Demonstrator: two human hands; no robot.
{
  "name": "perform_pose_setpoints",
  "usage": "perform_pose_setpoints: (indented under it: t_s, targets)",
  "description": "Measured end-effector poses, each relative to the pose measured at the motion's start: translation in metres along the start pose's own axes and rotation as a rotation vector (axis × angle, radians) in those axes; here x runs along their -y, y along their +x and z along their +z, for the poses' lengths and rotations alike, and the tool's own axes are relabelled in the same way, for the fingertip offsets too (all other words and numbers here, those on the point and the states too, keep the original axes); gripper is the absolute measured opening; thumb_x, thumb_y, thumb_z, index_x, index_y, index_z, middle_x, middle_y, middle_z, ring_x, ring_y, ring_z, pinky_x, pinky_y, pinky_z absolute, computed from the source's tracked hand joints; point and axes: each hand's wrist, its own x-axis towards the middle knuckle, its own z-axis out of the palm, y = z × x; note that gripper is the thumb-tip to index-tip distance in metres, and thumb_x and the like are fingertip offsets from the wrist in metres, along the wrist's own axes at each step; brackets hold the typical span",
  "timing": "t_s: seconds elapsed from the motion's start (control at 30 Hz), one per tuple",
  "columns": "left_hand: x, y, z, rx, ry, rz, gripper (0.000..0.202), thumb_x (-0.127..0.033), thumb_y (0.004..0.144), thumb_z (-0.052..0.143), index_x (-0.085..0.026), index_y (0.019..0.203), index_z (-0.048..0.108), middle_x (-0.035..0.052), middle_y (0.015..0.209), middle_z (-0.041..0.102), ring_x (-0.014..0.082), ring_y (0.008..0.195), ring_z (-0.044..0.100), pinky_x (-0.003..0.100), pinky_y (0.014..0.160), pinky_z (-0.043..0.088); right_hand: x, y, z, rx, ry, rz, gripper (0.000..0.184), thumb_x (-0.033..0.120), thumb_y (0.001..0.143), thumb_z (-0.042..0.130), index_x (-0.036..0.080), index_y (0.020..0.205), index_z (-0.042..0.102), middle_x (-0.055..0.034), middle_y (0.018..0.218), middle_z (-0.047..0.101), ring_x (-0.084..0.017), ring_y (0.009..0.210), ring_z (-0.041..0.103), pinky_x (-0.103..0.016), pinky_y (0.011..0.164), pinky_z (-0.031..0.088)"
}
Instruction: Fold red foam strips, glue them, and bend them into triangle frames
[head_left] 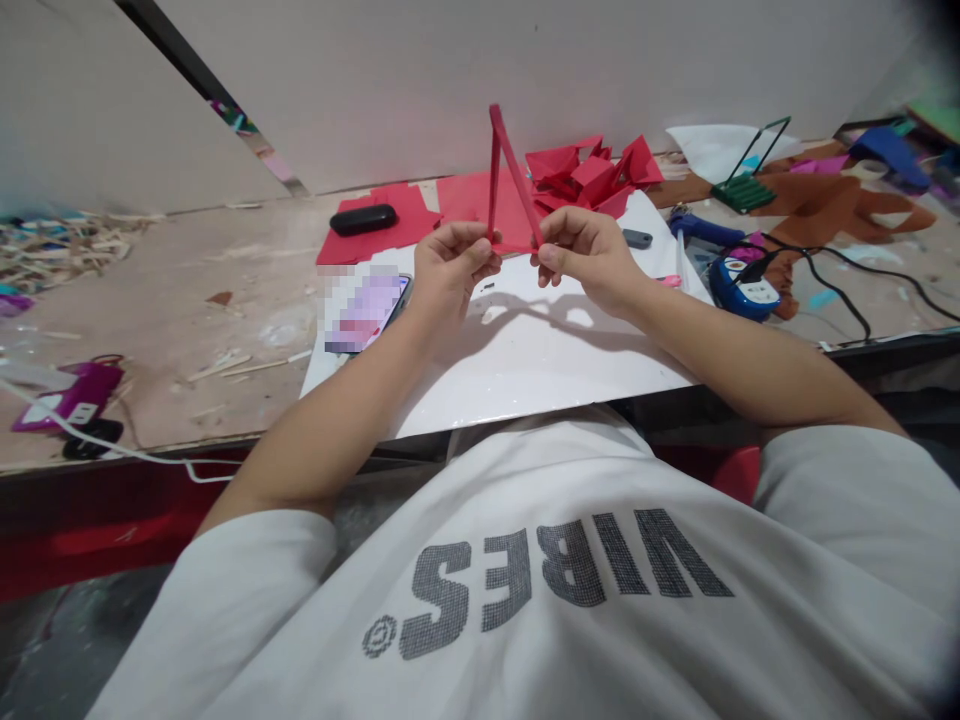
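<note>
A thin red strip folded into a triangle (516, 170) stands up above the white board (517, 365), its peak pointing away from me. My left hand (454, 268) pinches its lower left corner between thumb and fingers. At the lower right corner my right hand (581, 255) holds it in a similar pinch. Both hands are raised a little over the board and cast shadows on it. Behind the triangle lie flat red sheets (461, 200) and a heap of folded red pieces (596, 175).
A phone (367, 310) and a black oblong case (363, 219) lie at left. To the right are a blue power socket (744, 288) with black cables, a glue gun-like blue tool (705, 228) and a green stand (742, 193). A purple extension socket (71, 395) sits far left.
</note>
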Motion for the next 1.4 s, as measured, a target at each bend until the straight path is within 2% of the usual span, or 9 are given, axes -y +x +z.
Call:
perform_pose_setpoints:
  t_s: [0.2,0.33,0.5,0.73,0.87,0.93,1.07,1.23,1.4]
  targets:
    - [0.004,0.000,0.003,-0.088,0.205,0.006,0.031,-0.033,0.081,0.102,-0.021,0.087,0.074,0.0006,0.077,0.078,0.0118,0.064,0.071,0.024,0.063,0.061,-0.022,0.009,-0.007,-0.057,-0.108,0.069,0.026,0.030,0.095,0.087,0.020,0.105,0.064,-0.0030,0.087,0.076,-0.014,0.065,0.070,-0.025,0.056,0.053]
    - [0.004,-0.004,0.006,-0.083,0.351,-0.046,0.017,-0.024,0.089,0.091,-0.022,0.085,0.075,-0.0006,0.070,0.074,0.0123,0.060,0.067,0.024,0.058,0.055,-0.032,0.008,-0.007,-0.091,-0.130,0.181,0.029,0.024,0.099,0.079,0.024,0.121,0.060,-0.0032,0.088,0.076,-0.018,0.063,0.070,-0.030,0.054,0.057]
    - [0.010,-0.003,0.002,0.013,0.493,-0.177,0.005,-0.022,0.096,0.078,-0.027,0.097,0.079,0.0028,0.090,0.082,0.0163,0.075,0.072,0.029,0.070,0.060,-0.035,0.004,-0.007,-0.092,-0.301,0.213,0.028,0.018,0.101,0.069,0.031,0.121,0.055,-0.0028,0.097,0.076,-0.021,0.065,0.068,-0.038,0.060,0.062]
    - [0.016,0.001,0.000,0.126,0.626,-0.222,0.027,-0.030,0.092,0.076,-0.033,0.119,0.081,0.0059,0.124,0.084,0.0212,0.095,0.078,0.038,0.082,0.064,-0.045,0.016,-0.031,-0.067,-0.889,0.103,0.024,0.016,0.096,0.070,0.027,0.114,0.060,-0.0105,0.112,0.079,-0.035,0.107,0.072,-0.054,0.102,0.059]
    - [0.011,0.015,-0.027,0.065,0.978,-0.032,0.023,-0.032,0.090,0.078,-0.026,0.113,0.082,0.0119,0.120,0.084,0.0306,0.110,0.078,0.051,0.104,0.062,-0.045,0.017,-0.037,-0.047,-0.981,0.143,0.031,0.020,0.096,0.071,0.026,0.125,0.062,-0.0108,0.106,0.078,-0.036,0.106,0.071,-0.053,0.100,0.056]
    - [0.012,0.023,-0.047,0.004,1.095,0.023,0.027,-0.035,0.088,0.081,-0.026,0.113,0.082,0.0141,0.123,0.084,0.0344,0.113,0.077,0.054,0.106,0.060,-0.045,0.016,-0.037,-0.049,-1.013,0.164,0.035,0.023,0.094,0.075,0.024,0.127,0.062,-0.0111,0.105,0.077,-0.037,0.103,0.070,-0.051,0.096,0.056]
    - [0.014,0.027,-0.068,-0.022,1.199,-0.041,0.042,-0.041,0.078,0.092,-0.030,0.117,0.081,0.0139,0.109,0.084,0.0401,0.111,0.076,0.059,0.103,0.060,-0.045,0.015,-0.033,-0.055,-1.045,0.175,0.040,0.027,0.091,0.080,0.022,0.126,0.062,-0.0109,0.104,0.075,-0.035,0.100,0.068,-0.049,0.093,0.055]
    - [-0.008,0.019,-0.050,0.049,1.385,-0.233,0.040,-0.029,0.079,0.086,-0.024,0.119,0.078,0.0177,0.118,0.084,0.0467,0.125,0.074,0.065,0.110,0.057,-0.042,0.016,-0.031,-0.058,-1.021,0.171,0.026,0.032,0.094,0.079,0.022,0.114,0.066,-0.0082,0.095,0.071,-0.032,0.098,0.066,-0.048,0.094,0.054]
    - [-0.026,0.022,-0.042,0.013,1.303,-0.221,0.012,-0.017,0.084,0.075,-0.023,0.094,0.074,0.0128,0.100,0.082,0.0359,0.101,0.077,0.054,0.097,0.061,-0.040,0.016,-0.030,-0.094,-0.929,0.100,0.015,0.029,0.098,0.074,0.023,0.090,0.063,-0.0057,0.087,0.067,-0.027,0.090,0.063,-0.046,0.091,0.055]
